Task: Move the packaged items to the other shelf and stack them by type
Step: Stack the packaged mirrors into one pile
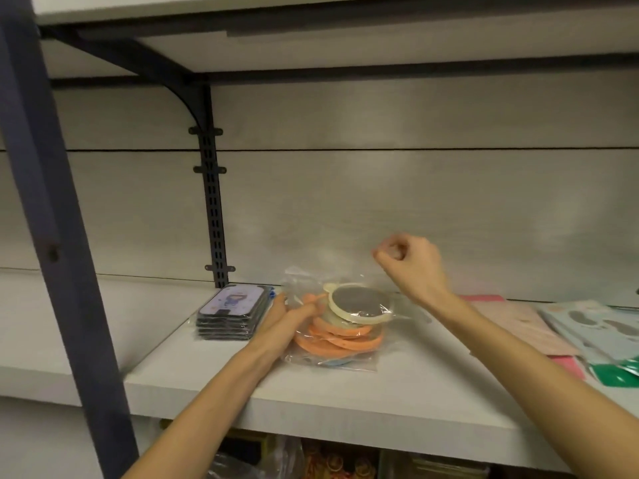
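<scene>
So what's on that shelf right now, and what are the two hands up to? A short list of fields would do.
shelf: white board, holding sorted packaged goods
round items: pile of orange and cream discs in clear bags, cream one on top
flat cards: neat stack of dark-edged packs, left of the pile
other packs: pink and pale blue flat packages at the right
left hand: fingers resting against the left side of the round pile
right hand: raised above the pile, fingers curled, apparently holding nothing
</scene>
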A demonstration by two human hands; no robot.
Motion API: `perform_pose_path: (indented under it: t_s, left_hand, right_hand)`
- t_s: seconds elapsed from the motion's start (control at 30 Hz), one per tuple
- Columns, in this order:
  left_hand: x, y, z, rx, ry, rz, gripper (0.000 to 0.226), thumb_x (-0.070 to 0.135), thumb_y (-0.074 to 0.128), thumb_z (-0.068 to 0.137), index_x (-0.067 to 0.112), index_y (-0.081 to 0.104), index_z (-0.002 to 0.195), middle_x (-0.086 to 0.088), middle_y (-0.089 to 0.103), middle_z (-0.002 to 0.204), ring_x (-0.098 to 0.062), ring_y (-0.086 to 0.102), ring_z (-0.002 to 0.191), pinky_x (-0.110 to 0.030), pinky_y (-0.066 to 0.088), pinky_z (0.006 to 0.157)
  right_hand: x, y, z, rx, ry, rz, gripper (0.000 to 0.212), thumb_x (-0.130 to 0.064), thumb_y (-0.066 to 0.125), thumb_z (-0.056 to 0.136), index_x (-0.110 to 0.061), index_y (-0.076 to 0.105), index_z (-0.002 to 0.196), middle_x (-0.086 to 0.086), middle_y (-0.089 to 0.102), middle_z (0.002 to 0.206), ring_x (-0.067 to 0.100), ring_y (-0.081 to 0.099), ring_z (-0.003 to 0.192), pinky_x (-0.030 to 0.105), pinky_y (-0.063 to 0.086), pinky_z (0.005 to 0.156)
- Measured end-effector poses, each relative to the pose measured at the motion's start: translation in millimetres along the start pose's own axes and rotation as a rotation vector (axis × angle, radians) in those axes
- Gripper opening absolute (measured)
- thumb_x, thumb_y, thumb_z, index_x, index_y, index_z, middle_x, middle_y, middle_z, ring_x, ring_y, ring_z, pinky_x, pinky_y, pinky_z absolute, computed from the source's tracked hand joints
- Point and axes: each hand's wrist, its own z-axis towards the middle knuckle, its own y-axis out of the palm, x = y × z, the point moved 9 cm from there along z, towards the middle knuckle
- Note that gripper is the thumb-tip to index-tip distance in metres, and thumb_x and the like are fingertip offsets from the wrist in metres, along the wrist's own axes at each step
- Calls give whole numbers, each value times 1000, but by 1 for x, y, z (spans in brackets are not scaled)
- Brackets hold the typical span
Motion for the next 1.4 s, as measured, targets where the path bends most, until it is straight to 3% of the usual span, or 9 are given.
perform_pose_path:
  t_s: [0.17,0.3,0.43,0.6,0.7,0.87,1.03,1.23,1.4]
  left_hand:
    - [-1,0,4,-21,13,-12,54,36,82,78,29,55,124,11,77,101,-7,74,91,-31,55,83]
    - [-2,0,2,-33,11,15,64,41,84,73,26,55,128,8,77,106,-11,75,95,-39,56,91]
    - [1,-1,-2,-21,27,40,58,39,83,77,22,57,126,2,76,111,-16,74,101,-44,56,96]
    - [9,2,-9,-10,53,68,44,37,78,85,24,60,122,7,77,108,-8,73,98,-31,55,89]
    - [7,-1,-9,-5,22,95,64,61,77,78,28,55,128,12,72,115,-9,68,106,-38,49,103]
    - [-2,-8,-1,11,-16,69,102,89,66,64,30,49,146,9,61,140,-15,60,127,-47,43,113]
    - [-10,-10,7,16,-57,25,100,94,59,62,27,59,137,1,70,128,-20,68,116,-49,47,108]
    - [1,-3,-1,14,-44,44,97,88,64,64,23,57,136,3,72,122,-16,70,107,-38,55,95]
    - [3,-4,-7,46,-40,86,93,78,71,68,25,46,141,6,65,127,-13,65,111,-38,52,98]
  right_hand:
    - [47,-4,-46,-234,202,-275,73,-77,46,87,-9,67,103,2,76,75,25,69,87,35,52,79]
    - [52,1,-62,-297,254,-334,74,-82,35,86,-14,60,71,-1,67,49,21,67,73,33,47,68]
    - [56,10,-66,-407,371,-226,67,-78,45,84,-12,57,83,-1,72,58,17,72,62,33,57,77]
    - [65,17,-47,-200,412,191,74,-46,76,81,-14,42,138,0,74,95,17,75,73,37,58,71]
    - [66,26,-43,-78,429,459,66,-10,75,83,-11,43,141,4,68,106,24,71,92,44,61,79]
    - [57,15,-30,94,359,658,55,13,52,82,-12,55,131,4,70,102,20,68,76,41,61,75]
    - [39,4,-13,61,300,756,48,16,48,85,-12,60,121,5,70,93,7,65,62,22,55,56]
    - [48,47,-9,-119,436,552,38,10,58,90,-8,60,124,11,70,87,19,64,61,28,57,54]
    - [61,63,-9,-41,533,552,41,0,60,89,-14,54,127,11,72,96,26,72,79,47,61,82]
